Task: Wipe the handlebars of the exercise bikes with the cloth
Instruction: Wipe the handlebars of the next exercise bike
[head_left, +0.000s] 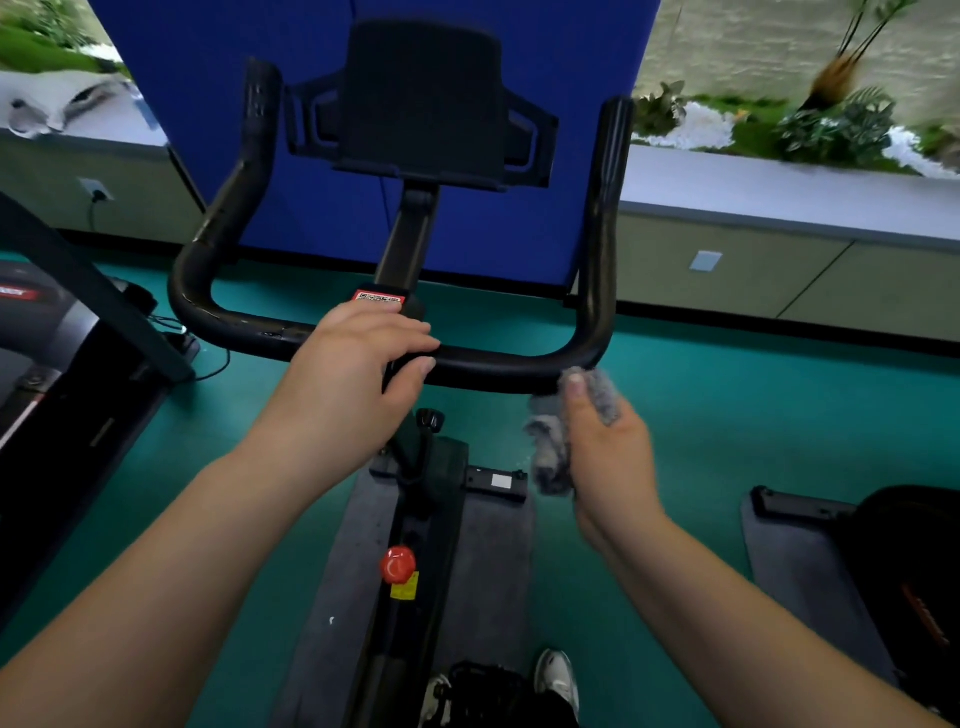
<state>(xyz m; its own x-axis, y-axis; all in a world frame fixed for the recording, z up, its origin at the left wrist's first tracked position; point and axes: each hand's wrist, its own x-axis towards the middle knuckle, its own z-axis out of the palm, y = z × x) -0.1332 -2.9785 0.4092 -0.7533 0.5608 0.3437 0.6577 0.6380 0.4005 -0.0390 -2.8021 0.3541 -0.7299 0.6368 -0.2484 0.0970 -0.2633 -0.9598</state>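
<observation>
The exercise bike (415, 519) stands on a gray mat (488, 561) on the green floor (727, 415), in front of a blue panel (467, 234). Its black handlebar (597, 249) is shaped like a big U, with a black tablet holder (421, 98) on a post in the middle. The person's left hand (348, 379) rests on the middle of the bar, fingers curled over the top and thumb in front, so it holds the bike steady. The right hand (608, 457) grips a fuzzy gray cloth (550, 447), bunched up under the thumb. The top of the cloth touches the bar at its lower right bend. To wipe well, the person should likely wrap the cloth around the bar, squeeze a little, and slide it slowly up the right arm to the tip. The loose end hanging down could miss spots, so it may help to spread it flat. A red knob (398, 564) sits lower on the frame.
</observation>
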